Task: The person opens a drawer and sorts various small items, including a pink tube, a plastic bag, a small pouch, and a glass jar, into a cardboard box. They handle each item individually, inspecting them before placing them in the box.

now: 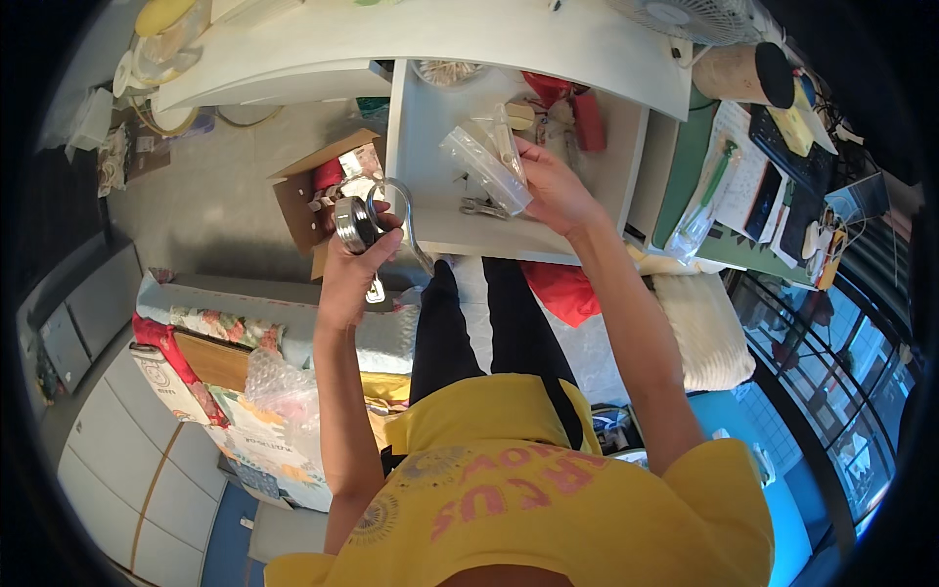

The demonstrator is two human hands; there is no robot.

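My left hand [354,264] is closed round a shiny chrome metal piece [353,223] with a round drum-like part. A curved chrome bar [410,210] arcs out beside it; whether the two are joined I cannot tell. Over the open white drawer [416,147], my right hand [559,193] grips a clear plastic packet [486,173] between thumb and fingers. A second narrow clear packet [507,142] lies against it. Below the packets, a small metal piece [482,207] rests on the drawer bottom. A red box [589,122] is farther back at the right.
An open cardboard box [295,210] stands left of the drawer. Round the back are a tub of cotton swabs [448,70] and a white fan [675,18]. Papers, a green pen and a keyboard [787,147] crowd the right desk. Bubble wrap [284,382] lies at lower left.
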